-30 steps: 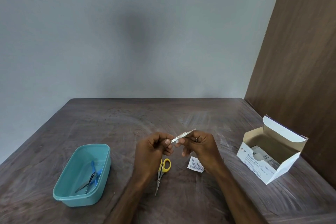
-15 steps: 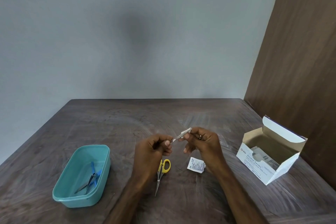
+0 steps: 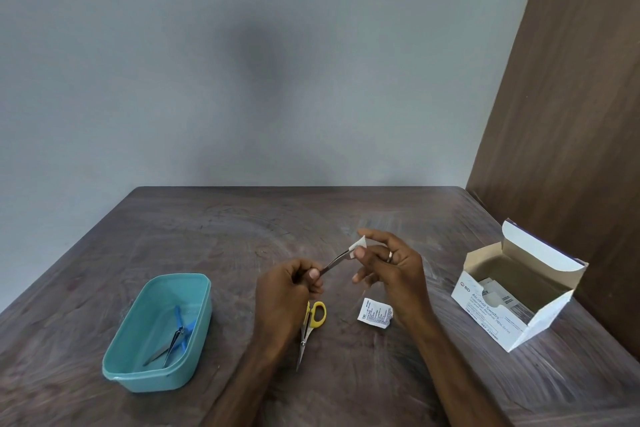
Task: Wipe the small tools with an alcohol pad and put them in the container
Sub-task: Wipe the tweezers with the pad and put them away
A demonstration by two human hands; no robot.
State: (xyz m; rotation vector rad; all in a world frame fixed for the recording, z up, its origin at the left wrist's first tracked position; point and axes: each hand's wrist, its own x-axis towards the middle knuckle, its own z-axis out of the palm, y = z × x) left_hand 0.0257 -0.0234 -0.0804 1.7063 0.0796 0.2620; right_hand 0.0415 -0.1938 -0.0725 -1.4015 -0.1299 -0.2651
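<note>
Hands wiping a slim metal tool over a table – clutter all round.
Left hand (image 3: 289, 288) grips the metal tool (image 3: 334, 259) by its near end; right hand (image 3: 389, 265) pinches the white alcohol pad (image 3: 357, 245) round its tip. Teal container (image 3: 157, 333) at 9 o'clock of the hands holds blue-handled and metal tools. Yellow scissors (image 3: 309, 326) at 6 o'clock, partly hidden by left wrist – torn wrapper (image 3: 375, 313) beside them. Open swab box (image 3: 516, 291) at 3 o'clock.

Desk (image 3: 214, 236): dark wood, worn and streaked.
Swab box (image 3: 512, 305): white, lid flap open, near the desk's right edge.
Wall (image 3: 242, 62): plain grey.
</note>
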